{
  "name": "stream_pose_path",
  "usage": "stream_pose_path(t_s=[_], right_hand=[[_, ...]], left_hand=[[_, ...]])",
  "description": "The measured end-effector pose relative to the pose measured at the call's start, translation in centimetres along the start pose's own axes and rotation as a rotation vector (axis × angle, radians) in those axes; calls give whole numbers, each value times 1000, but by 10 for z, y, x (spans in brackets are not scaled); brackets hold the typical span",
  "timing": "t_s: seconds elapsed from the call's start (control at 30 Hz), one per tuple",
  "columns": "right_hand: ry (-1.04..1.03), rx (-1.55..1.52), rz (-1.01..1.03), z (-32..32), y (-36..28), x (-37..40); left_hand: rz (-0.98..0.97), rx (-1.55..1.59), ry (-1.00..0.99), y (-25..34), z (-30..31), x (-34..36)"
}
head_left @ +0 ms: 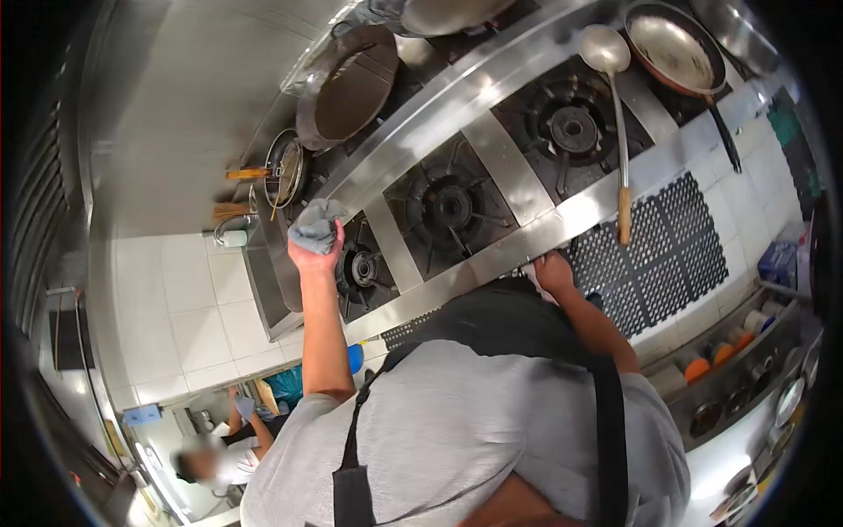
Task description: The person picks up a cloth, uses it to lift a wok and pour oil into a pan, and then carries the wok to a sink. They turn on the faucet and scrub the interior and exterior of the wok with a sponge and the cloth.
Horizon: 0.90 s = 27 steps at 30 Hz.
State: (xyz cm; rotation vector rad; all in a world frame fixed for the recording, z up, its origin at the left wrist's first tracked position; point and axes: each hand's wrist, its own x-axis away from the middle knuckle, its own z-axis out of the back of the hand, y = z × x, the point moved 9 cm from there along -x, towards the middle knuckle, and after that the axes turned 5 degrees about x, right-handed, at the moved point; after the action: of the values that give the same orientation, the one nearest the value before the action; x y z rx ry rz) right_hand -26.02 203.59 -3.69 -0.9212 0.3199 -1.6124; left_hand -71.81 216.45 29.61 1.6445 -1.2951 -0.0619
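Note:
My left hand (313,256) is closed round a bunched grey cloth (317,227), held at the left end of the steel gas stove (527,230), beside the smallest burner (361,265). At the front edge of the stove is my right hand (553,273), its fingers curled in. A pale scrap of something shows by those fingers, too small to name. Between my hands lies the middle burner (451,205), with another burner (572,129) further right. A long-handled ladle (615,97) rests across the stove on the right.
Behind the burners stand a large wok (356,92) and a strainer (285,167). A frying pan (674,54) sits at the back right, its handle jutting forward. Black rubber matting (654,250) covers floor at right. Another person (237,452) works at lower left.

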Motion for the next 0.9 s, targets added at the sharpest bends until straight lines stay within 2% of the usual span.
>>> stream_pose_path(t_s=[0.03, 0.13, 0.17, 0.2, 0.23, 0.27, 0.3, 0.33, 0.4, 0.43, 0.5, 0.63, 0.7, 0.8, 0.9], right_hand=[[-78, -7, -31, 5, 3, -2], [-377, 61, 81, -35, 59, -28], [-457, 86, 20, -14, 59, -19], [-485, 11, -38, 33, 30, 3], [-509, -55, -207, 59, 34, 20], [-676, -644, -554, 71, 19, 60], [-671, -835, -592, 82, 19, 74], [-657, -997, -637, 57, 65, 75], [-575, -888, -643, 111, 24, 100], [-514, -838, -641, 125, 17, 107], [-538, -1066, -659, 92, 59, 113], [-545, -1349, -621, 162, -64, 151], [-595, -1264, -437, 176, -79, 171], [-565, -997, -444, 195, -108, 190], [-538, -755, -417, 187, -103, 183]], left_hand=[[4, -10, -9, -2, -7, -3], [-14, -55, -86, -6, -20, -37], [-28, -40, -98, -7, -26, -47], [-41, -25, -111, -8, -32, -57], [-63, 8, -126, -12, -40, -67], [-81, 42, -139, -12, -45, -78], [-56, 107, -388, -14, -57, -103], [-37, 169, -637, -17, -58, -135], [-21, 237, -1088, -18, -86, -153], [-102, 252, -712, -19, -78, -183], [-214, 257, 45, -20, -58, -190], [-287, 180, 176, -17, -71, -194], [-280, 146, 142, -20, -79, -191], [-303, 86, 87, -17, -89, -156], [-442, 18, 94, -18, -88, -167]])
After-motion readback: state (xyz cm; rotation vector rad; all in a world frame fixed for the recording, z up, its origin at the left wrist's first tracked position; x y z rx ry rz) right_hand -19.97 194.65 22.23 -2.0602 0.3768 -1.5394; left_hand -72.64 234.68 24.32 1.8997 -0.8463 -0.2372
